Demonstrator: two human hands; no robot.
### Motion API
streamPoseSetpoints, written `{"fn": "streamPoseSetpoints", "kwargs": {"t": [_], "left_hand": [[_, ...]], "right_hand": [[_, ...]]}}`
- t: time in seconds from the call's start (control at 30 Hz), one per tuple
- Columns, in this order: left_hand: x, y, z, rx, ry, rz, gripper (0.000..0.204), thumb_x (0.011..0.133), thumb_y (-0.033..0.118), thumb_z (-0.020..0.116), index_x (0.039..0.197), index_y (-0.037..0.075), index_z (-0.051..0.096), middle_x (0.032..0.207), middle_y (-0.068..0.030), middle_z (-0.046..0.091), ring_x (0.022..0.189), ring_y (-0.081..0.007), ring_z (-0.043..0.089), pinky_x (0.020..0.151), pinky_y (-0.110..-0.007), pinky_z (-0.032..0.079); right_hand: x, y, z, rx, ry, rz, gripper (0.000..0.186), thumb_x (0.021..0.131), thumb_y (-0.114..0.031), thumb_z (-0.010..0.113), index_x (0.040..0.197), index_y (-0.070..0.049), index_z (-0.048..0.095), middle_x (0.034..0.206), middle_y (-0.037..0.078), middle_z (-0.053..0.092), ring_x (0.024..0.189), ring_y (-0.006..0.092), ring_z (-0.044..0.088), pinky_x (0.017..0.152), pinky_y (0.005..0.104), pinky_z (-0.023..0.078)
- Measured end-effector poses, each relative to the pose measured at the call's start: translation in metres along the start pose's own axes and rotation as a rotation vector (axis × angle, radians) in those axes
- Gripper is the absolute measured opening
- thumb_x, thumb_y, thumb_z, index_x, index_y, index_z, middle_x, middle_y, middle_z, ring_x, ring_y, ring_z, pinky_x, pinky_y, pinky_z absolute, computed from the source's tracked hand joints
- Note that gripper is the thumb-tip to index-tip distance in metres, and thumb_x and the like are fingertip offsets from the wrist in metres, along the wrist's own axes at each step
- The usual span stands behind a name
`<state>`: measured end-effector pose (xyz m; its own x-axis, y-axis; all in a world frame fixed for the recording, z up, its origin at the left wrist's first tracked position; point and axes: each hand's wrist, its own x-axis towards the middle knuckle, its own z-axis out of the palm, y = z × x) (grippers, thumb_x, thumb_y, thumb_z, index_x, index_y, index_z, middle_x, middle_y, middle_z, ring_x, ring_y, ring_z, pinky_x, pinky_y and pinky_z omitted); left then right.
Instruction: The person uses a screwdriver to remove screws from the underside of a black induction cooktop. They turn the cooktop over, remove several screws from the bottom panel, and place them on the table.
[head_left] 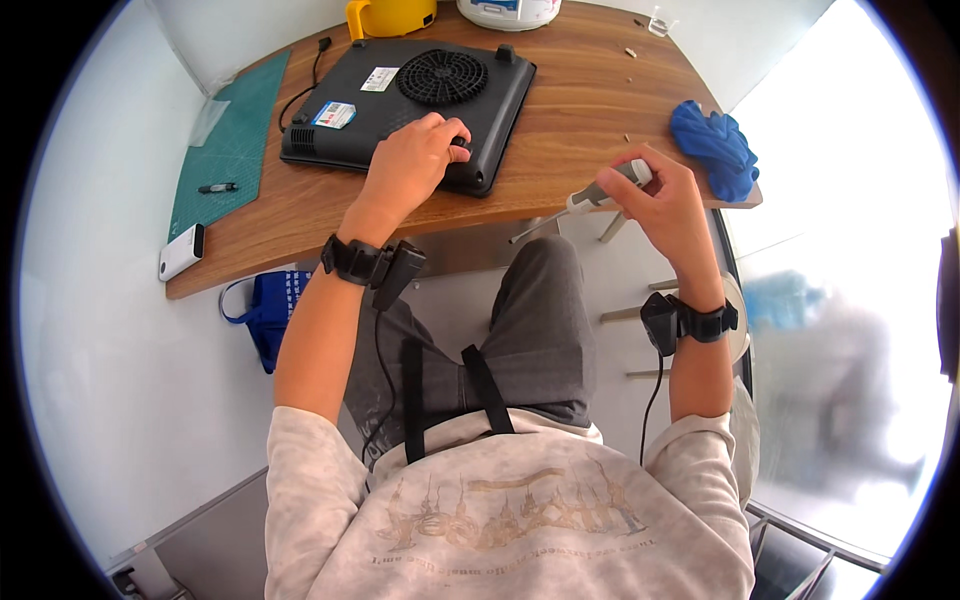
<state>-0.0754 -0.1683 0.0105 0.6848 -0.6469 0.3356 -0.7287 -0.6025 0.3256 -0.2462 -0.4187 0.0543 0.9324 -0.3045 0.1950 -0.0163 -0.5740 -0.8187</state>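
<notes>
An induction cooker (360, 100) lies upside down on the desk, its black underside and round fan grille (442, 77) facing up. My left hand (420, 155) rests at its near edge, thumb and fingers closed around a small black part that looks like one of its feet; the hand hides most of it. My right hand (655, 195) grips a screwdriver (590, 197) by its grey and white handle, off the desk's front edge. The shaft points down and left, apart from the cooker.
A green cutting mat (225, 150) bears a black pen (217, 187); a white power bank (182, 252) sits at the left corner. A blue cloth (715, 145) lies at the right edge. Behind stand a yellow container (400, 15) and a white tub (510, 12). Small bits lie at the right.
</notes>
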Motion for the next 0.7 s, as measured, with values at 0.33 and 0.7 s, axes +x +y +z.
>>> {"fn": "streamPoseSetpoints", "kwargs": {"t": [0.33,0.7], "left_hand": [[-0.001,-0.004,0.003,0.029,0.010,-0.004,0.017,0.092,0.026,0.069,0.104,0.016,0.069,0.096,-0.0016,0.067,0.088,-0.0274,0.068,0.072,-0.040,0.055],[-0.005,-0.006,0.005,-0.011,-0.013,0.009,0.026,0.087,0.028,0.074,0.109,0.016,0.068,0.102,-0.0011,0.065,0.094,-0.0271,0.065,0.077,-0.038,0.053]], "right_hand": [[0.005,-0.004,0.006,0.110,0.048,-0.063,0.024,0.089,-0.023,0.078,0.098,-0.003,0.069,0.073,-0.001,0.061,0.064,0.0048,0.053,0.058,0.0208,0.044],[0.014,-0.022,0.019,-0.002,0.090,-0.215,0.025,0.089,-0.023,0.077,0.101,-0.003,0.068,0.076,0.002,0.066,0.064,0.0063,0.057,0.060,0.0219,0.047]]}}
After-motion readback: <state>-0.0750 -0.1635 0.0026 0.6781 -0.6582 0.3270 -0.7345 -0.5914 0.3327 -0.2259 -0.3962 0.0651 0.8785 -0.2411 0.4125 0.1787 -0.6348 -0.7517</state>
